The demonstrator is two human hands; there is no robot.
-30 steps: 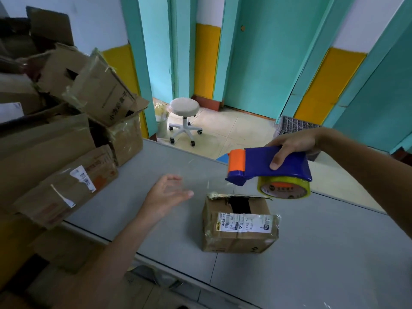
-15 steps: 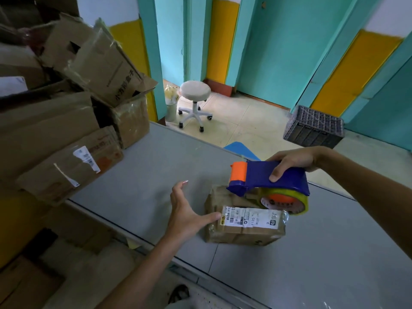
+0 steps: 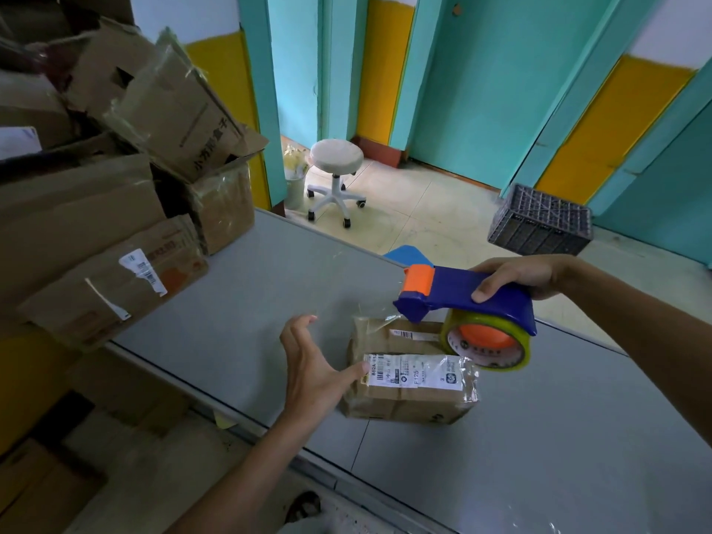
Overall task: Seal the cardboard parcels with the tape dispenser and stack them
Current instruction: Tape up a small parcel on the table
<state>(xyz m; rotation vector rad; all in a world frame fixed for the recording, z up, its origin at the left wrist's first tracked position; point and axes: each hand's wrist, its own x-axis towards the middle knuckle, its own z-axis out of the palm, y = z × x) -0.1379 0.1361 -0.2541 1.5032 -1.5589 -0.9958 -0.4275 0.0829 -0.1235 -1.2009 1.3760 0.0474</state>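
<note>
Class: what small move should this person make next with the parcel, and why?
Probably press the open left hand flat against the small brown cardboard parcel: only its thumb touches it, while the right hand holds the blue-and-orange tape dispenser at its top.

right hand (image 3: pixel 516 273) grips tape dispenser (image 3: pixel 468 302) | left hand (image 3: pixel 312 373) touches parcel (image 3: pixel 408 383)
</note>
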